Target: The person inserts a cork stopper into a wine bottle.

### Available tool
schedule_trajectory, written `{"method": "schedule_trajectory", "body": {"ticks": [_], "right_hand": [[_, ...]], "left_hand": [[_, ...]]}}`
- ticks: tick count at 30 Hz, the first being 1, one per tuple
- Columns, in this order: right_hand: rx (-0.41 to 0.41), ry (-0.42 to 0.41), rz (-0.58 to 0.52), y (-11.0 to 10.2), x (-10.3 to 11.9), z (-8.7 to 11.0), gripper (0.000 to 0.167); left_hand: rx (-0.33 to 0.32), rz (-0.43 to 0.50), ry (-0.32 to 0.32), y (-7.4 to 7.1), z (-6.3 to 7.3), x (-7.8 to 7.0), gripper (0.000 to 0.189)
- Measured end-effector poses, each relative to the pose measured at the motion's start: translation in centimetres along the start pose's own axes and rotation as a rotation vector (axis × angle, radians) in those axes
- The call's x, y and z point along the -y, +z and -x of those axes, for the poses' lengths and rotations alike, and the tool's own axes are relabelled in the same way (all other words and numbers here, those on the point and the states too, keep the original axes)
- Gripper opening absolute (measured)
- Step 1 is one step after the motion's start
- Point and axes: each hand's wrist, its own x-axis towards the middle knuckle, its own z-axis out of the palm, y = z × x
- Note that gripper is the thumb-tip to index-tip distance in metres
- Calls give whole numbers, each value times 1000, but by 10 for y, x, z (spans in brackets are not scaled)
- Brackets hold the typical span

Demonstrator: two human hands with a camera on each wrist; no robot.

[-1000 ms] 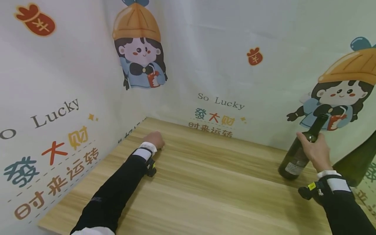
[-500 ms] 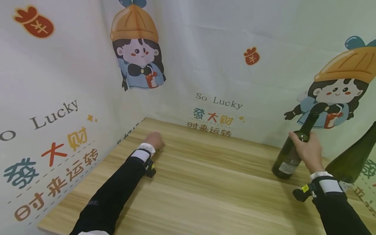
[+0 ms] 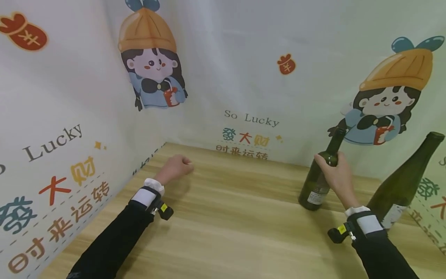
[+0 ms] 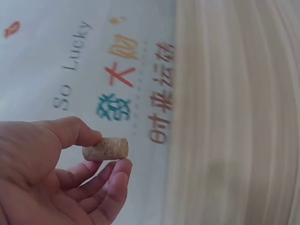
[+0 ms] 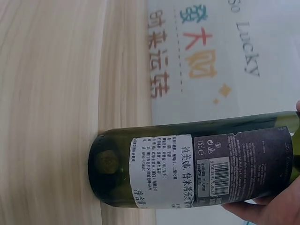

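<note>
My left hand [image 3: 174, 168], just above the table at its far left, pinches a small cork [image 4: 107, 149] between thumb and fingertips. The cork lies sideways in the grip, and both its ends show in the left wrist view. On the right, my right hand [image 3: 337, 179] grips a dark green wine bottle [image 3: 318, 184] round its shoulder, below the neck. That bottle stands near the back wall, leaning slightly. Its white and dark labels face the right wrist camera, and a round brownish patch [image 5: 107, 161] shows through the glass near the base.
A second, taller green bottle [image 3: 405, 186] with a white label stands behind my right forearm, close to the right wall. Printed cloth walls [image 3: 223, 69] enclose the wooden table [image 3: 230, 228] at the back and sides.
The left hand has lifted from the tabletop, bringing the cork up with it. My right hand has moved left with the held bottle. The head view has turned right, showing more of the second bottle.
</note>
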Motion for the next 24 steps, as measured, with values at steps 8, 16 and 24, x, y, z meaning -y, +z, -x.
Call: {"method": "schedule_trajectory", "body": {"ticks": [8,16,24], "right_hand": [[38,-49,-33,8,13,8,66],[80,-76,-30,15,22,19,64],[191,-136,-85,22,38,37,59]], "left_hand": [[29,129,54,-19,29,-26,41],[-22,169,139,-24,56,-56,54],[-42,239,209,-19,69,-79,47]]}}
